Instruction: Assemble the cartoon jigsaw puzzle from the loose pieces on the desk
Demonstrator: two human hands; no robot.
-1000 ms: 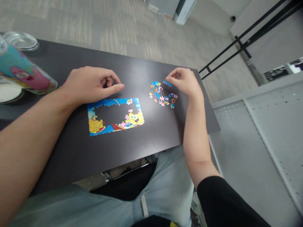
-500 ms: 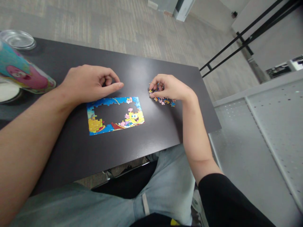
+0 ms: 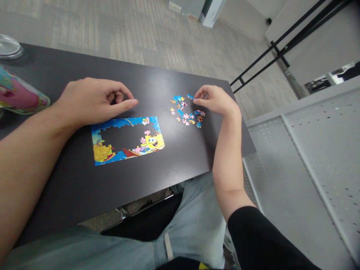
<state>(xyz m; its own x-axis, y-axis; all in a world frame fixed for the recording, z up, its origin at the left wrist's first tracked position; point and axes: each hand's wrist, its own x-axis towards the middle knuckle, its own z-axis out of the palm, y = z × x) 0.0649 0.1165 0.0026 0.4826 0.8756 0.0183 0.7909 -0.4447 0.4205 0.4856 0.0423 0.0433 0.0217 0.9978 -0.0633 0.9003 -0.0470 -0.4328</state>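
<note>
My left hand (image 3: 98,98) rests on the table just above the puzzle frame, its fingers curled in and the thumb close to the index finger, with nothing visible between them. Below it lies a partly assembled jigsaw puzzle (image 3: 112,159), a blue and yellow cartoon border around a bare dark middle. To the right is a loose cluster of puzzle pieces (image 3: 185,117) in blue, pink and yellow. At the cluster's upper right edge, my right hand (image 3: 215,100) has thumb and index finger pinched at a small blue puzzle piece (image 3: 190,96).
At the far left a colourful cartoon tin (image 3: 24,95) lies on its side, with a clear round lid (image 3: 9,47) behind it. The dark table (image 3: 157,172) ends near my lap. A grey perforated panel (image 3: 315,150) stands to the right.
My right hand has moved right from the left side of the loose pieces to their upper right edge, uncovering the cluster. The left hand stays above the puzzle. The view has shifted slightly.
</note>
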